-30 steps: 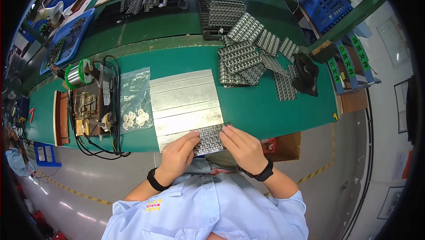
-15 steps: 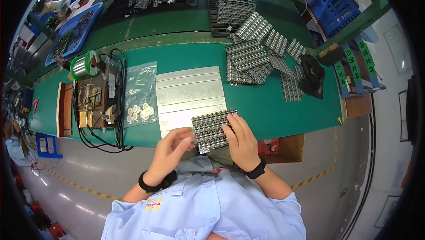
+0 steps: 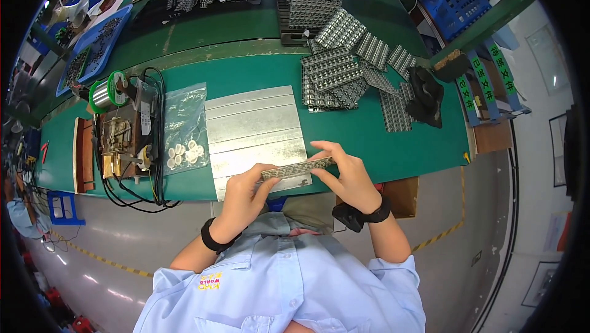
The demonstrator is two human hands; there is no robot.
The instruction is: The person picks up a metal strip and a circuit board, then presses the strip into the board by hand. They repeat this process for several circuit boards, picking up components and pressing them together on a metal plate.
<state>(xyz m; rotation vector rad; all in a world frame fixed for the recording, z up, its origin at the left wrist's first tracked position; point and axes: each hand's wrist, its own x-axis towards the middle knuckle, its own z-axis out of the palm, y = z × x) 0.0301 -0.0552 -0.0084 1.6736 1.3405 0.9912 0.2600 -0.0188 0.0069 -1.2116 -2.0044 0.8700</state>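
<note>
A circuit board panel (image 3: pixel 297 168) covered in rows of small metal parts is tilted up, so mostly its long edge shows. My left hand (image 3: pixel 243 200) pinches its left end between thumb and fingers. At the other end, my right hand (image 3: pixel 353 180) grips it with the thumb below and fingers above. Both hands are over the near edge of a flat silver plate (image 3: pixel 255 127) made of side-by-side strips on the green bench. More such panels (image 3: pixel 335 75) lie in a loose, overlapping pile at the back right.
Left of the plate lies a clear bag (image 3: pixel 185 105) with round white pieces. Beyond it stands a machine (image 3: pixel 120 139) with a solder wire spool (image 3: pixel 106 92) and black cables. A crumpled black item (image 3: pixel 425 96) sits right of the pile. Upright panels (image 3: pixel 311 4) fill a rack behind.
The panel has gone from facing up to tilted nearly edge-on. My left hand has closed on its left end, and my right hand has shifted from its top face to its right end.
</note>
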